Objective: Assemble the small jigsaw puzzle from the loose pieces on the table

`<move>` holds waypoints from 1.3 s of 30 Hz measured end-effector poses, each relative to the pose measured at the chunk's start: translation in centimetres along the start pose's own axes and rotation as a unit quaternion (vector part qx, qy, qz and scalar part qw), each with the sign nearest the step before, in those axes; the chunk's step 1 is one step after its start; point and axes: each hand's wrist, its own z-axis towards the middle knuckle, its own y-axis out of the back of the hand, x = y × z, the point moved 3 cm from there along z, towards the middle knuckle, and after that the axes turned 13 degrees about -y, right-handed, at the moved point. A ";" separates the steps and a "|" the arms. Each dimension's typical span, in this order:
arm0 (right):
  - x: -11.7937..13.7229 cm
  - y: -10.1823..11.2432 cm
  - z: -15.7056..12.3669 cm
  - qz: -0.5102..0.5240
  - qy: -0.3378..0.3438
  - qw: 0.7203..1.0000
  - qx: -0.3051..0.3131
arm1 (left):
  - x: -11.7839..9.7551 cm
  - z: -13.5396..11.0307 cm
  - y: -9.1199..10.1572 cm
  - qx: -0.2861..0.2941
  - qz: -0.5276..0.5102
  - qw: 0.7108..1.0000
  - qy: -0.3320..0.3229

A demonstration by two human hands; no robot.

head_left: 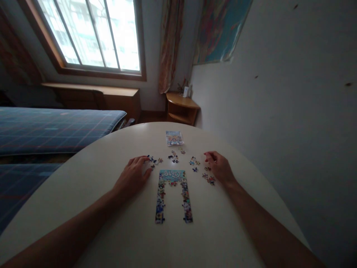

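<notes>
A partly joined jigsaw puzzle [172,175] lies flat on the round table, with a light blue top strip and two side strips running toward me; the space between the strips shows bare table. My left hand [134,172] rests left of it, fingers stretched out and thumb apart, fingertips at a group of loose puzzle pieces [153,160]. On the right, my right hand [219,166] is closed with fingers curled in a pinch; whatever they hold is too small to make out. Beside it lie more loose pieces [209,179] and another small group [193,161].
Farther back on the white table [125,137] are a printed picture sheet [174,138] and several pieces [174,158]. A bed with a plaid mattress [55,128] stands left, a wall [279,111] right. A corner shelf [182,106] and a window [95,33] are beyond.
</notes>
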 end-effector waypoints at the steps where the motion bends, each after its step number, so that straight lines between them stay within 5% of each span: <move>1: 0.0 0.0 0.0 0.003 -0.001 1.000 0.002 | 0.0 0.0 0.0 -0.001 -0.002 1.000 0.000; 28: -0.3 -0.1 0.3 0.038 -0.007 0.999 0.011 | 0.5 0.2 -0.1 -0.004 -0.029 0.999 -0.035; 39: 0.3 -0.1 -0.1 -0.025 0.031 0.999 0.008 | -0.1 0.5 0.4 -0.015 -0.079 0.995 -0.064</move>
